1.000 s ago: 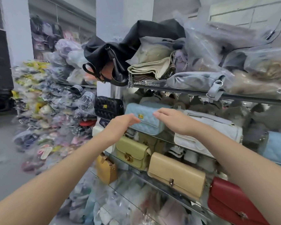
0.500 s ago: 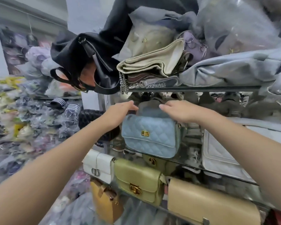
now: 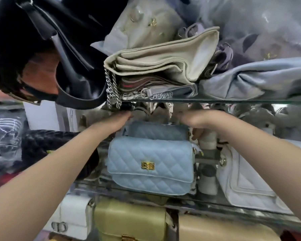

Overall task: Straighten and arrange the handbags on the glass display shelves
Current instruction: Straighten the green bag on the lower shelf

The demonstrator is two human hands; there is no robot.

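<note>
A light blue quilted handbag (image 3: pixel 151 164) with a gold clasp stands upright on the middle glass shelf (image 3: pixel 181 202). Right behind it sits a second, darker blue quilted bag (image 3: pixel 156 130). My left hand (image 3: pixel 115 120) lies over that rear bag's top left corner; its fingertips are blurred and reach toward the back. At the bag's right end my right hand (image 3: pixel 196 122) curls down, thumb against the side. A white quilted bag (image 3: pixel 241 180) leans on the right and a black quilted bag (image 3: pixel 42 141) sits left, behind my forearm.
The upper glass shelf (image 3: pixel 233 100) hangs just above my hands, piled with a folded beige bag (image 3: pixel 163 61), a dangling silver chain (image 3: pixel 112 91), a black bag (image 3: pixel 24 32) and a grey-blue bag (image 3: pixel 259 79). Below stand white (image 3: pixel 75 211), olive (image 3: pixel 129 221) and tan (image 3: pixel 224 228) bags.
The view has closed in on the middle shelf. Both hands have gone from the front blue bag's top edge further back, onto the ends of the darker blue bag behind it.
</note>
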